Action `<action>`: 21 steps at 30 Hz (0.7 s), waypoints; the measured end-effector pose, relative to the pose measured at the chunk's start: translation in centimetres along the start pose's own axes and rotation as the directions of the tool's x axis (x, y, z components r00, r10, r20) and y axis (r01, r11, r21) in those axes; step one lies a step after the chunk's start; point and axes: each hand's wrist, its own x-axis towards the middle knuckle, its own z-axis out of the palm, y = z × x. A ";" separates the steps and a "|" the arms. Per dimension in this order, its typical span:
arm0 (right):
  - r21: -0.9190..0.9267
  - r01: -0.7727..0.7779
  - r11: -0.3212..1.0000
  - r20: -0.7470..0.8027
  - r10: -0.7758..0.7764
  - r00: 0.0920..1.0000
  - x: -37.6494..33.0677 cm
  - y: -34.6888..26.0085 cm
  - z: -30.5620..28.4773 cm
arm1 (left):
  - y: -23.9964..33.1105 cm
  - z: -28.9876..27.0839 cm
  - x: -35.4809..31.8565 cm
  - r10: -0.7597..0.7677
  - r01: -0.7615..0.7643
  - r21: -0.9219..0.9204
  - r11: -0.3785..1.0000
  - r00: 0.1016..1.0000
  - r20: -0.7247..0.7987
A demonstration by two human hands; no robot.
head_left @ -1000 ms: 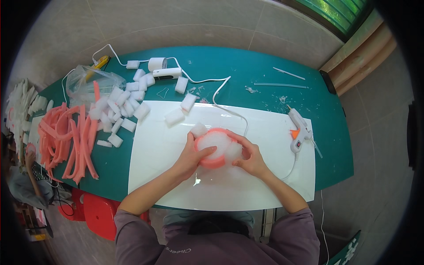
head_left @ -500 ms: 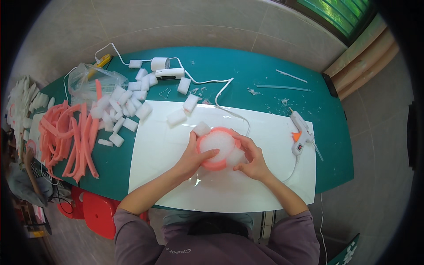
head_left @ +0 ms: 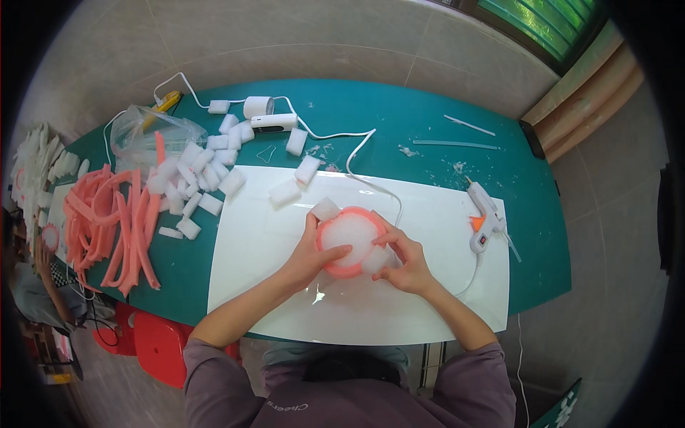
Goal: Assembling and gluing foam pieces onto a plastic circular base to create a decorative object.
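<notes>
Over the white board [head_left: 271, 299], I hold a round white foam disc [head_left: 349, 239] rimmed with a pink foam strip [head_left: 344, 272]. My left hand [head_left: 312, 251] grips its left side, the thumb lying across the white face. One white foam block [head_left: 325, 209] sits against the rim at the upper left, by my left fingertips. At the lower right, my right hand [head_left: 404, 260] pinches a second white foam block [head_left: 376, 261] between thumb and fingers, against the rim. The fingers partly cover this block.
A white glue gun [head_left: 485, 221] lies right, glue sticks [head_left: 457, 144] beyond it. Pink foam strips [head_left: 128, 221] and several loose foam blocks [head_left: 189, 228] are heaped left, near a clear plastic bag [head_left: 153, 132]. A white cord [head_left: 357, 150] crosses the green table [head_left: 399, 107]. Another person's hand [head_left: 44, 255] shows far left.
My right hand and the block it pinches have shifted slightly left and down along the rim. My left hand keeps its hold. The other person's hand at far left has moved a little.
</notes>
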 end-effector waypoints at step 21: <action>-0.186 0.171 0.967 0.005 -0.173 0.985 0.1 -0.5 0.3 | 0.3 -0.1 0.1 -0.010 0.011 -0.063 0.998 1.000 0.016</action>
